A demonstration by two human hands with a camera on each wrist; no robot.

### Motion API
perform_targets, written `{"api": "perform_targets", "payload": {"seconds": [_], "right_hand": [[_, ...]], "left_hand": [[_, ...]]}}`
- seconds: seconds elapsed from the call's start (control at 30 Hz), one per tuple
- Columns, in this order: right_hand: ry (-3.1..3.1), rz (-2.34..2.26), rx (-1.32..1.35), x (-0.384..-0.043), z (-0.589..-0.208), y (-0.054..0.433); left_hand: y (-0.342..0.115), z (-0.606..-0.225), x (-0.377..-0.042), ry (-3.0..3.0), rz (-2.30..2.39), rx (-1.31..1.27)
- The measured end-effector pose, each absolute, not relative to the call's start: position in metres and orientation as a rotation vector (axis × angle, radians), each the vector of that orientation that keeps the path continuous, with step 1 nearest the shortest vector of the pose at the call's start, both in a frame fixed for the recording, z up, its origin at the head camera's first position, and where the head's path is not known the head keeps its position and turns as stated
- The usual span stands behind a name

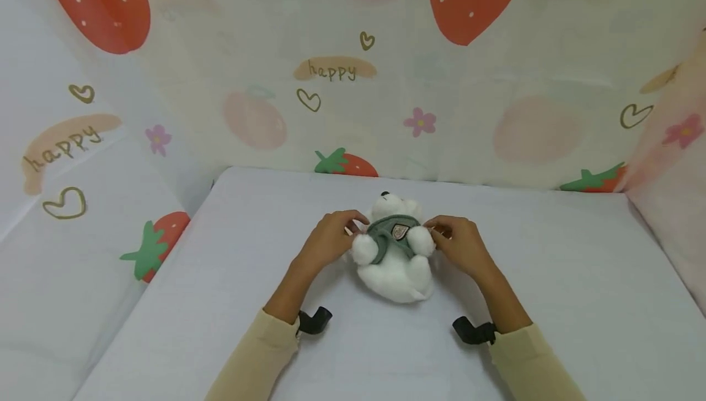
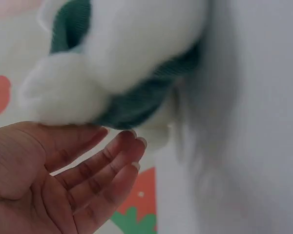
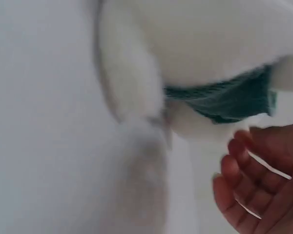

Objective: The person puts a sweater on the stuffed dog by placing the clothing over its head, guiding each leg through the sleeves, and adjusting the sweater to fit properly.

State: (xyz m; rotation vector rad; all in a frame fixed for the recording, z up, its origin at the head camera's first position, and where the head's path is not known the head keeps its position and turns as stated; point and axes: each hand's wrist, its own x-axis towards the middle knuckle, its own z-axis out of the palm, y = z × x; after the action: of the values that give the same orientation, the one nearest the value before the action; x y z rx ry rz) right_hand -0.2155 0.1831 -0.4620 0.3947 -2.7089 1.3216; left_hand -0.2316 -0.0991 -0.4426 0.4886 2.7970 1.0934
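A white plush bear [image 1: 391, 278] with a black nose wears a green vest [image 1: 380, 229] bearing a small badge. It lies belly up on the white table, its head toward the back. My left hand [image 1: 331, 238] is at the bear's left side in the head view, fingertips against the vest and arm. In the left wrist view, a gap shows between the thumb and the loosely bent fingers [image 2: 102, 180]. At the other side, my right hand [image 1: 460, 244] touches the bear near its round paw [image 1: 421, 241]. The right wrist view shows bent fingers [image 3: 251, 180] just under the vest.
The white table [image 1: 551, 278] extends around the bear. Behind it hangs a cloth backdrop [image 1: 469, 82] printed with strawberries, hearts and flowers, which also runs along the left and right sides. A black wrist mount [image 1: 315, 321] sits at the left cuff, another [image 1: 473, 331] at the right.
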Motion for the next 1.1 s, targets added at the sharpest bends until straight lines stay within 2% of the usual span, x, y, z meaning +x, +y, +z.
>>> {"api": "perform_targets", "payload": {"seconds": [0.13, 0.3, 0.37, 0.7, 0.93, 1.1], "right_hand": [[-2.638, 1.334, 0.441, -0.205, -0.438, 0.186], [-2.779, 1.27, 0.669, -0.192, -0.417, 0.18], [-2.81, 1.203, 0.748, -0.19, -0.415, 0.176], [-2.678, 1.163, 0.837, -0.188, -0.415, 0.158], [-2.686, 1.281, 0.694, -0.188, -0.415, 0.16], [-2.682, 1.531, 0.458, -0.191, -0.419, 0.162]], "left_hand": [[-0.091, -0.426, -0.22, 2.946, 1.059, 0.632], [-0.08, -0.409, -0.203, 2.972, 1.056, 0.991], [-0.078, -0.406, -0.199, 2.935, 1.026, 1.06], [-0.079, -0.406, -0.2, 2.821, 1.01, 0.961], [-0.08, -0.404, -0.198, 2.916, 0.737, 0.947], [-0.079, -0.404, -0.197, 2.85, 0.534, 1.103]]}}
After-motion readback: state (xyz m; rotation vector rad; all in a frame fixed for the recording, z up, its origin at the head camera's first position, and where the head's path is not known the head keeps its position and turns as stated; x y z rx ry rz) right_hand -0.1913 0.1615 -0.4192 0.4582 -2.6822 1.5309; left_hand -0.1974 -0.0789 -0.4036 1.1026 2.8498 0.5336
